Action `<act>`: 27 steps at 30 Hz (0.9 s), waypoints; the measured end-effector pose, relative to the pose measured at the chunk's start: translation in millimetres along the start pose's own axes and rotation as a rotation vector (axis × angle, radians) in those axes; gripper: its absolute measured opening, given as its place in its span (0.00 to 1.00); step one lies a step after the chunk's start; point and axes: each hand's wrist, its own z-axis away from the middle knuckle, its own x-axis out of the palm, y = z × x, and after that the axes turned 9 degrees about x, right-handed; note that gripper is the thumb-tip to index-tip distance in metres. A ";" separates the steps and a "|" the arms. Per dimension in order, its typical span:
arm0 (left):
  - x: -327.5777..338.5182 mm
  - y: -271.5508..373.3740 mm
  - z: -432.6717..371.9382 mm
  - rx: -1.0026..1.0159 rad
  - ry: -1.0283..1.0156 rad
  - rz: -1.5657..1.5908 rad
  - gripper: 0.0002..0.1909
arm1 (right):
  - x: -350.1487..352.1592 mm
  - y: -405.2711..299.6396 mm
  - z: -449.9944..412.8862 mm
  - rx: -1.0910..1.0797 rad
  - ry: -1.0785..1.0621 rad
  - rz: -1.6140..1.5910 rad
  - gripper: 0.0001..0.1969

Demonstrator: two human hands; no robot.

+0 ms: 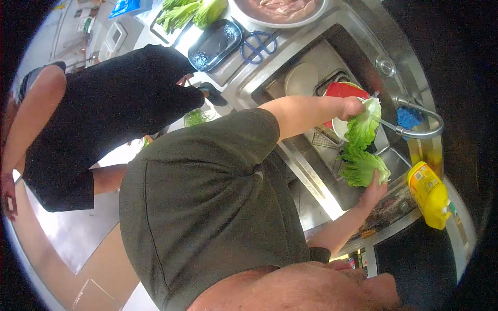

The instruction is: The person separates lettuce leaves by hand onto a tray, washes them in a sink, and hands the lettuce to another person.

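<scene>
My left hand [352,107] grips the pale base of a green lettuce leaf [362,126] over the sink. Below it in the picture, my right hand [375,191] holds another lettuce leaf [360,168] by its pale end. The two leaves meet or overlap between the hands. A curved metal faucet [422,134] points at the upper leaf, and what looks like a thin stream of water reaches it. Under the hands, a red container [344,90], a white bowl [301,79] and other dishes lie in the steel sink [280,149].
A large bowl [278,25] of raw meat, blue-handled scissors [258,46], a dark tray [215,44] and leafy greens [210,13] stand on the counter. A yellow bottle [428,194] and a blue cloth [408,117] are beside the sink. Another person in dark clothing [116,97] stands close behind.
</scene>
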 end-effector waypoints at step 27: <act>46.2 44.1 17.7 1.072 -0.020 -1.096 0.17 | 39.2 -18.1 -10.5 -0.323 -0.114 0.226 0.17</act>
